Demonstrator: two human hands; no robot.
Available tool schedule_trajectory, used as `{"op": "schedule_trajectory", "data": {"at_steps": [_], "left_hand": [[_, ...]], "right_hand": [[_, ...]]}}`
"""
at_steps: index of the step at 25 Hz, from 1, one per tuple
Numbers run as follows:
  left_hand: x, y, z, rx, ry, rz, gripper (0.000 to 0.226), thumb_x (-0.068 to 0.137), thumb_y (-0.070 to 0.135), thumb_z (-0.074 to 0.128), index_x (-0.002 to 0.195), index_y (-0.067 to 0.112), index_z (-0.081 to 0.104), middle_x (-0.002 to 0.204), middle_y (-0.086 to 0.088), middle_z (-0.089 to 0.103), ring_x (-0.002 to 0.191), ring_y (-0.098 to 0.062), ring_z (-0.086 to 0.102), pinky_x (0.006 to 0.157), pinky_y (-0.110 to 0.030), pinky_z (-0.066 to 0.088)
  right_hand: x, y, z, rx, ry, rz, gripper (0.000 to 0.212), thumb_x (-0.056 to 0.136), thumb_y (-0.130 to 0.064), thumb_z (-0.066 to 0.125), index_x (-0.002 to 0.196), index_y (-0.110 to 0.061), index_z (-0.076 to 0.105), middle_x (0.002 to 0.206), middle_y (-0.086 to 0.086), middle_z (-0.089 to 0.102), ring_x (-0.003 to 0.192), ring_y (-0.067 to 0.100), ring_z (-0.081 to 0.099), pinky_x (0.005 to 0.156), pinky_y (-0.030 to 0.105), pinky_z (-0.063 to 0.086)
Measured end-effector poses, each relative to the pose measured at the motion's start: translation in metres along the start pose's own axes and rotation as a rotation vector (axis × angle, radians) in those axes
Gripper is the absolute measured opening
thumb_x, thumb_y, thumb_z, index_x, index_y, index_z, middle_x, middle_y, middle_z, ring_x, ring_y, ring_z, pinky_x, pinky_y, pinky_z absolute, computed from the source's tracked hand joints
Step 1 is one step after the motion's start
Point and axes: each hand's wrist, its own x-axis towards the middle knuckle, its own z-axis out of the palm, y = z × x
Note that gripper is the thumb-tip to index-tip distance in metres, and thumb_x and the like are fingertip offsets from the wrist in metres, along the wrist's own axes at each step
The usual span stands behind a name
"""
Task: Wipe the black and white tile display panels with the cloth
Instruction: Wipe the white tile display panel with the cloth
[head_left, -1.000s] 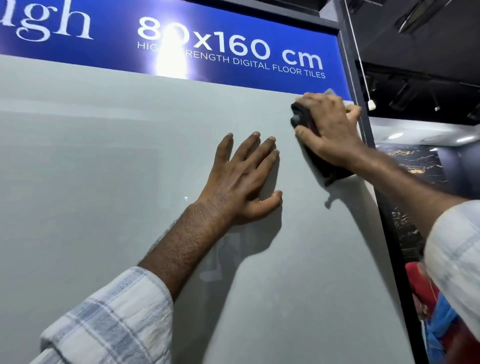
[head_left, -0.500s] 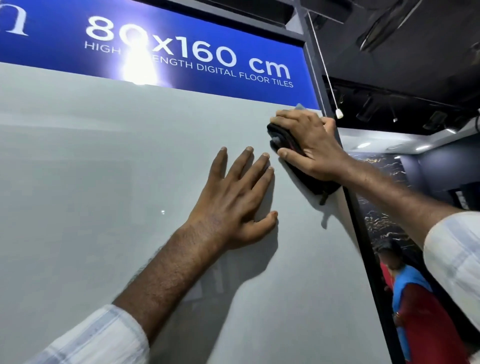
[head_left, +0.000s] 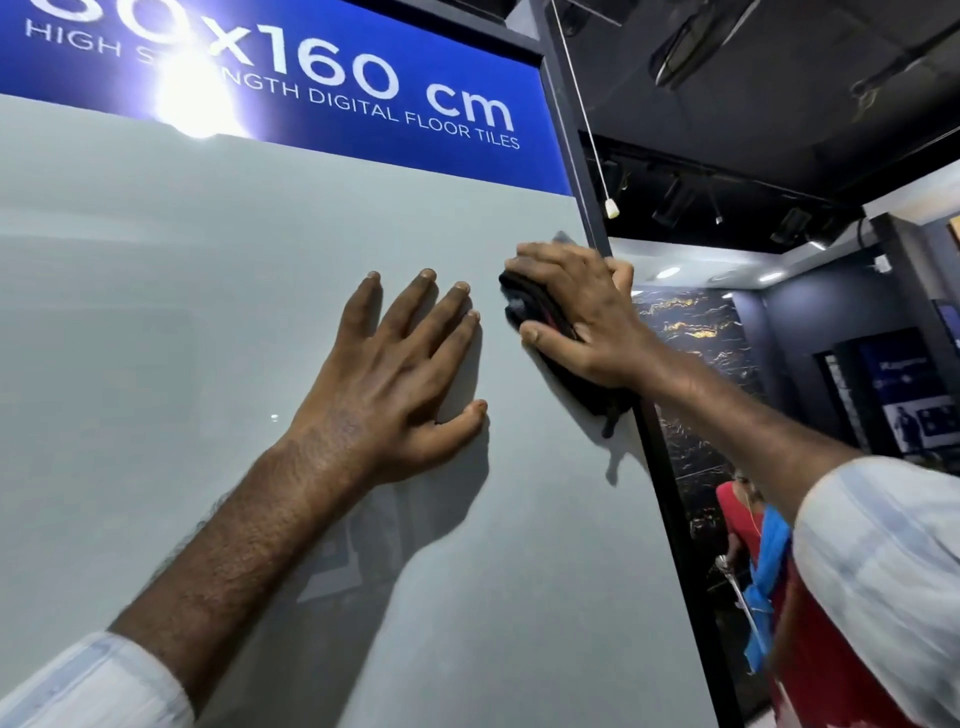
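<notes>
A pale, glossy tile panel (head_left: 208, 312) is seen filling most of the view. A blue sign (head_left: 363, 62) printed "160 cm" and "DIGITAL FLOOR TILES" is mounted directly above the panel, touching its top edge. A dark frame post (head_left: 660, 493) is fixed along the panel's right edge. Past that edge, well behind the panel, a black gold-veined tile (head_left: 691, 332) is displayed. The left hand (head_left: 395, 374) is laid flat near the panel's middle, fingers straight and spread, with nothing held. The right hand (head_left: 582, 317) is pressed against the panel's upper right edge, fingers and thumb curled round a dark cloth (head_left: 522, 301), which is bunched against the panel. A cord knob (head_left: 613, 209) is hung just right of the panel's top corner.
</notes>
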Motion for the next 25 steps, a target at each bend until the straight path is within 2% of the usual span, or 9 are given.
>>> {"op": "schedule_trajectory", "data": {"at_steps": [3,5,9,12,14,16,20,22,25], "left_hand": [[-0.001,0.000,0.001,-0.007,0.027,0.003,0.080,0.094,0.059,0.039,0.147,0.001,0.055,0.158,-0.019,0.047,0.147,-0.042,0.041,0.116,-0.069,0.028],[-0.004,-0.002,0.001,-0.038,0.043,0.018,0.079,0.094,0.059,0.041,0.146,0.001,0.056,0.157,-0.018,0.048,0.147,-0.041,0.042,0.116,-0.068,0.030],[-0.014,0.003,-0.008,-0.140,0.024,0.046,0.074,0.093,0.058,0.045,0.141,0.004,0.062,0.154,-0.013,0.053,0.145,-0.036,0.047,0.117,-0.063,0.031],[-0.037,0.011,-0.015,-0.188,-0.001,0.060,0.073,0.093,0.059,0.046,0.141,0.007,0.064,0.155,-0.009,0.053,0.146,-0.032,0.047,0.119,-0.059,0.031],[-0.050,0.013,-0.017,-0.187,-0.006,0.075,0.072,0.093,0.060,0.048,0.142,0.009,0.063,0.157,-0.007,0.051,0.146,-0.031,0.047,0.121,-0.056,0.030],[-0.055,0.011,-0.017,-0.170,-0.017,0.094,0.073,0.092,0.059,0.050,0.143,0.009,0.062,0.157,-0.007,0.051,0.147,-0.031,0.046,0.121,-0.056,0.029],[-0.055,0.013,-0.017,-0.134,-0.063,0.108,0.075,0.092,0.058,0.047,0.146,0.007,0.059,0.158,-0.010,0.049,0.149,-0.034,0.043,0.120,-0.060,0.030],[-0.057,0.014,-0.017,-0.130,-0.069,0.115,0.076,0.092,0.058,0.047,0.146,0.005,0.058,0.159,-0.011,0.048,0.149,-0.035,0.042,0.120,-0.061,0.030],[-0.057,0.014,-0.017,-0.106,-0.060,0.119,0.077,0.092,0.057,0.045,0.147,0.004,0.056,0.160,-0.013,0.046,0.149,-0.036,0.041,0.121,-0.060,0.027]], "right_hand": [[0.050,0.017,0.001,0.014,0.096,0.386,0.060,0.092,-0.056,0.045,0.147,-0.034,0.050,0.150,-0.010,0.049,0.140,0.020,0.038,0.093,0.034,0.017],[0.056,0.013,0.005,-0.021,0.106,0.491,0.059,0.093,-0.054,0.045,0.148,-0.034,0.048,0.151,-0.010,0.048,0.140,0.019,0.036,0.096,0.039,0.020],[-0.020,-0.045,0.006,0.015,0.082,0.444,0.062,0.094,-0.056,0.041,0.150,-0.030,0.046,0.155,-0.004,0.045,0.143,0.021,0.034,0.104,0.047,0.025],[-0.109,-0.110,0.009,0.011,0.019,0.229,0.065,0.092,-0.054,0.052,0.151,-0.027,0.049,0.159,-0.003,0.043,0.148,0.021,0.037,0.102,0.048,0.027],[-0.111,-0.092,0.005,0.039,-0.011,0.111,0.064,0.090,-0.055,0.055,0.149,-0.030,0.050,0.158,-0.005,0.045,0.147,0.018,0.039,0.101,0.054,0.031],[-0.074,-0.054,0.000,0.035,0.014,0.237,0.062,0.091,-0.057,0.050,0.148,-0.034,0.048,0.156,-0.007,0.046,0.144,0.017,0.037,0.101,0.056,0.032],[-0.040,-0.029,0.009,-0.021,0.108,0.645,0.070,0.089,-0.063,0.035,0.151,-0.032,0.046,0.156,-0.007,0.045,0.145,0.019,0.031,0.100,0.042,0.019],[-0.073,-0.077,0.014,-0.002,0.109,0.619,0.068,0.092,-0.060,0.037,0.152,-0.028,0.046,0.158,-0.001,0.043,0.149,0.024,0.030,0.106,0.043,0.019],[-0.160,-0.160,0.011,0.023,0.027,0.341,0.065,0.093,-0.054,0.052,0.152,-0.026,0.049,0.162,-0.001,0.041,0.151,0.021,0.035,0.103,0.047,0.026]]}}
